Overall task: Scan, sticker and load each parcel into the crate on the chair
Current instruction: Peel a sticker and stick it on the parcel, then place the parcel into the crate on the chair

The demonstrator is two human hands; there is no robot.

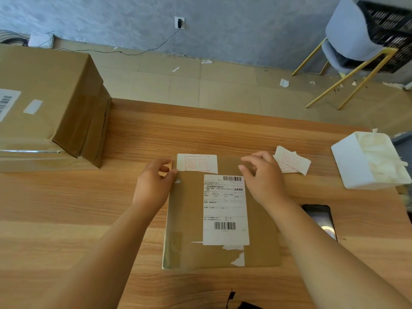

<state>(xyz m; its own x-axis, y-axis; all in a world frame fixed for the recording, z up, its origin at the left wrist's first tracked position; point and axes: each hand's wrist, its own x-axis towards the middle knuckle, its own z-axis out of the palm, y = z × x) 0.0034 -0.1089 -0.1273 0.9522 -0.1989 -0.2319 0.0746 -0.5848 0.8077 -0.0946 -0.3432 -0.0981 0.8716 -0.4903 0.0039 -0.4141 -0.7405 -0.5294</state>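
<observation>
A flat brown parcel (pixel 187 219) lies on the wooden table (pixel 66 208) in front of me, bearing a white shipping label (pixel 225 210) with two barcodes. A white sticker (pixel 197 163) with a red stamp sits on the parcel's far left corner. My left hand (pixel 153 181) pinches the sticker's left edge between thumb and fingers. My right hand (pixel 263 172) hovers over the parcel's far right part with fingers loosely spread, holding nothing. The black crate (pixel 388 30) stands on the grey chair (pixel 347 36) at the far right.
A large taped carton (pixel 51 103) fills the table's left. Loose red-stamped stickers (pixel 292 162) lie right of the parcel. A white bin (pixel 354 163) of paper scraps stands at the right edge. A black phone (pixel 321 219) lies beside my right forearm.
</observation>
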